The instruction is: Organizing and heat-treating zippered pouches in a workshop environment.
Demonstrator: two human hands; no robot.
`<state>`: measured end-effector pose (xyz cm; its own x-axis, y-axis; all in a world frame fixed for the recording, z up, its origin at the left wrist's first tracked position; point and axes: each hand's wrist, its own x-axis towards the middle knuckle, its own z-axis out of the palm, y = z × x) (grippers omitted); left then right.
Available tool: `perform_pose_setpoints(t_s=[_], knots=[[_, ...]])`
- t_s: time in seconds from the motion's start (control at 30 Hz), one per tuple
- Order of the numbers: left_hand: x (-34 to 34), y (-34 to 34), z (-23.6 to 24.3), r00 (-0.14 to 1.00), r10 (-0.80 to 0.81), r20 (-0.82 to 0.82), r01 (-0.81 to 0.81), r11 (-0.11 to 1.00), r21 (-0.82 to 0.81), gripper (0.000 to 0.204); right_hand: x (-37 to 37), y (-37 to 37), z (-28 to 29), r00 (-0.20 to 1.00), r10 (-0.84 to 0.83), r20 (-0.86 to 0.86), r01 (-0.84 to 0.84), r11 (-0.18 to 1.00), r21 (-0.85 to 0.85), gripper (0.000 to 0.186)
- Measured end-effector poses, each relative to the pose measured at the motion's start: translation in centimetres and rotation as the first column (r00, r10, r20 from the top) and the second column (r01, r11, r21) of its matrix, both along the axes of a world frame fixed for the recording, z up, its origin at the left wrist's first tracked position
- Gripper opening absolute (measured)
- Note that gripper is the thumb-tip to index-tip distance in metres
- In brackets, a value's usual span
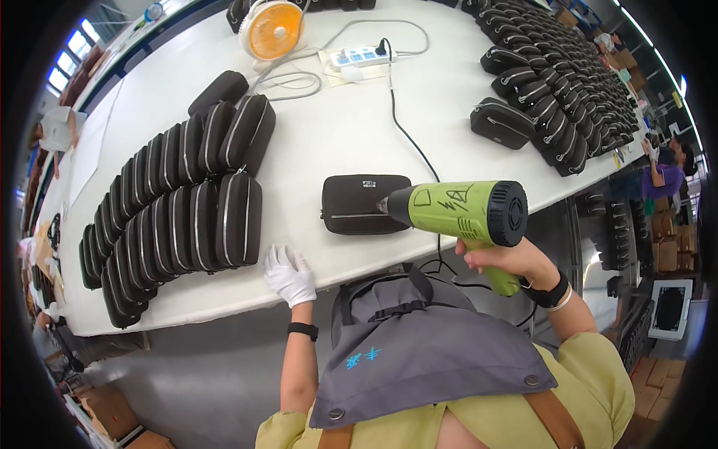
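Observation:
My right hand [516, 260] is wrapped round the handle of a green heat gun [456, 208]. Its dark nozzle points left, close over a black zippered pouch [364, 196] that lies flat on the white table [329, 142]. Small pale print shows near the pouch's top edge. Whether the nozzle touches the pouch, I cannot tell. My left hand [289, 275], in a white glove, rests by the table's front edge with its fingers spread and nothing in them. Just left of it stand two rows of black pouches [238, 219].
A power strip [361, 56] and an orange-and-white fan [271, 31] sit at the back. The black cord [407, 135] runs across the table to its front edge. Many more pouches [553, 82] fill the right side. Other people [662, 172] are at the far sides.

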<state>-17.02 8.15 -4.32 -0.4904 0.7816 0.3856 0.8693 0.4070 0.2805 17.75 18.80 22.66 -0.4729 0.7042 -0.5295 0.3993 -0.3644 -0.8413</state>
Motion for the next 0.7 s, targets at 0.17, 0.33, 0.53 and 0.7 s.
perform_pose_setpoints(t_s=[0.17,0.33,0.53,0.7], knots=[[-0.1,-0.3,-0.4,1.000,0.010,0.004,-0.010,1.000,0.001,0.037,-0.5,-0.8,0.4,0.997,0.072,0.006,-0.072,0.995,-0.074,0.035],[0.1,-0.2,-0.1,1.000,0.008,0.011,-0.008,1.000,-0.003,0.036,-1.9,-0.4,-0.2,1.000,-0.010,0.003,0.010,1.000,0.004,0.034],[0.1,-0.3,0.2,1.000,0.002,0.027,-0.002,1.000,0.005,0.034,-3.7,0.5,0.0,0.998,-0.041,0.041,0.035,0.990,0.133,0.022],[0.2,-0.4,0.4,0.999,-0.026,0.039,0.025,0.999,0.025,0.033,-5.5,1.2,0.0,0.991,-0.129,0.028,0.123,0.979,0.163,0.022]])
